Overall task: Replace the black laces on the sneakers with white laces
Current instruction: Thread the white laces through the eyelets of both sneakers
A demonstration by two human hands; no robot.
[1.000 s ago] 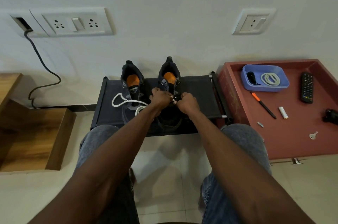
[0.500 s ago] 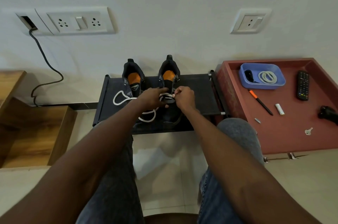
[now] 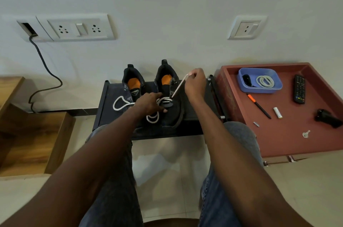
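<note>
At the centre of the frame, two dark sneakers with orange insoles [image 3: 168, 95] stand side by side on a low black rack [image 3: 193, 108]. The right hand [image 3: 195, 83] pinches the tip of a white rope lace [image 3: 177, 88] between curled fingers, drawing it taut up from the right sneaker's eyelets. The left hand [image 3: 148, 104] rests on that sneaker with fingers extended, slack lace looping beneath. At right, a red tray [image 3: 289, 139] carries a blue plastic bin [image 3: 259, 81].

Bare black rack [image 3: 194, 100] lay open right of the sneakers [image 3: 167, 97], up to the red tray's wall [image 3: 225, 97]. Left of them, loose white lace [image 3: 120, 103] cluttered the rack, and the wall stood close behind the heels.
</note>
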